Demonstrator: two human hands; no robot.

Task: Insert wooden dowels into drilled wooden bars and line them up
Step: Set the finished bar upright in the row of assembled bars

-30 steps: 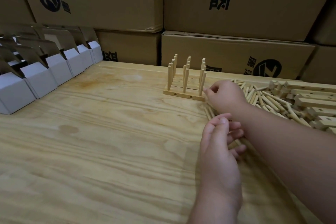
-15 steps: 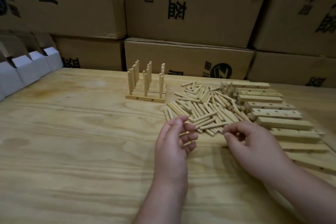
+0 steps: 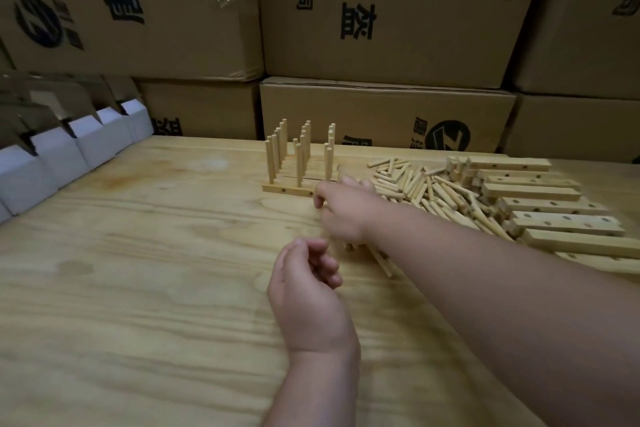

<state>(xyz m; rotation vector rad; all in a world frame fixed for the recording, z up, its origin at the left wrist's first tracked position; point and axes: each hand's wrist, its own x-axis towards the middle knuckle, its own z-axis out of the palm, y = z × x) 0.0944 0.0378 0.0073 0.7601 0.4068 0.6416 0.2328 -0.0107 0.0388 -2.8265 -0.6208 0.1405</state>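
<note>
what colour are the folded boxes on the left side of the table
White fronts with brown cardboard flaps, on the folded boxes; the head view shows them.

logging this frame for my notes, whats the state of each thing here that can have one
finished bars: lined up flat, dowels standing upright in them
loose dowels: lying in a heap
empty bars: stacked in a row, holes unfilled
white boxes: flaps open
cardboard cartons: closed, stacked
right hand: at the near finished bar's end, fingers curled; blurred, hold unclear
left hand: loosely curled, nothing seen held
</note>
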